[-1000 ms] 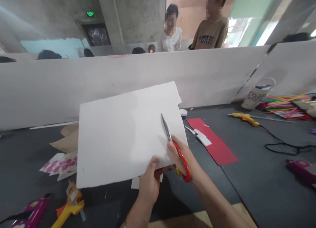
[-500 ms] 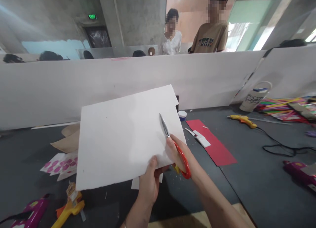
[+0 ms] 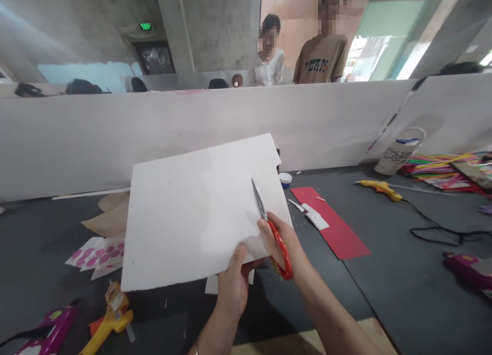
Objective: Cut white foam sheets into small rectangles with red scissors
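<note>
A long white partition [image 3: 77,139] is standing along the far edge of the dark grey bench [image 3: 407,298]. Behind the partition, a rough concrete wall [image 3: 219,32] is rising, with a green sign [image 3: 146,26] glowing above a dark doorway [image 3: 155,57]. Beyond the partition's right half, a pinkish wall [image 3: 295,26] is showing and daylight is brightening a window [image 3: 371,52].

The bare left forearm [image 3: 217,327] and bare right forearm [image 3: 336,314] angle inward over the near edge of the flat, dark grey tabletop [image 3: 392,283]. The left hand [image 3: 232,286] pinches, thumb uppermost, fingers curled beneath; the right hand [image 3: 284,242], slightly farther from that edge, grips with its fingers bent.
</note>
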A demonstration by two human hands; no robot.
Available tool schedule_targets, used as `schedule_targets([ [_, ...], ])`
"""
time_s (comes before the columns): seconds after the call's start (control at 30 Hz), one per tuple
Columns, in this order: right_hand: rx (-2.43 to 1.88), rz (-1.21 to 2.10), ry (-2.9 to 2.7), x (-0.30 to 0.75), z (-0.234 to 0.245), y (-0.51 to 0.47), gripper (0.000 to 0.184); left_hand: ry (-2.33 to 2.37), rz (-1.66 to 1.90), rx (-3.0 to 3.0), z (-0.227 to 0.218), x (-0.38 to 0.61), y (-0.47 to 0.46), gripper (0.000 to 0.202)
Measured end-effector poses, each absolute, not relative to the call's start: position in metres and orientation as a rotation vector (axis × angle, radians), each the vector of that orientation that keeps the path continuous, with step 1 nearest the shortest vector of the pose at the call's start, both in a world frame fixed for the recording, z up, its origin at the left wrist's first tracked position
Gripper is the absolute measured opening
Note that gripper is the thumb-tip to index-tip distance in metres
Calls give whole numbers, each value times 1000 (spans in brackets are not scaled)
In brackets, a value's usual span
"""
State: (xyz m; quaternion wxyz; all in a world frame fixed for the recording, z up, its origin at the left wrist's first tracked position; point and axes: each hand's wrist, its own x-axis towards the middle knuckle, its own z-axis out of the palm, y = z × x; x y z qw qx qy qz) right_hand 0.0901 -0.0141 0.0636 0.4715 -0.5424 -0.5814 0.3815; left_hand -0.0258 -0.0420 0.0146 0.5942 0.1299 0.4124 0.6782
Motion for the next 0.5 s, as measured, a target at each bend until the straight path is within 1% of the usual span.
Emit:
schedule_targets([
  [0.1, -1286, 1025, -1416, 91, 63, -17, 41, 961, 1593, 296, 12, -28, -41, 36],
  [0.23, -1269, 1163, -1371, 93, 61, -24, 44, 979, 1597, 277, 12, -29, -38, 32],
  [0.37, -1275, 1177, -1338, 99, 59, -20, 51, 982, 1572, 316, 18, -28, -38, 43],
  [0.5, -1312, 1099, -1397, 108, 60, -8, 54, 963, 1537, 374, 21, -25, -41, 53],
])
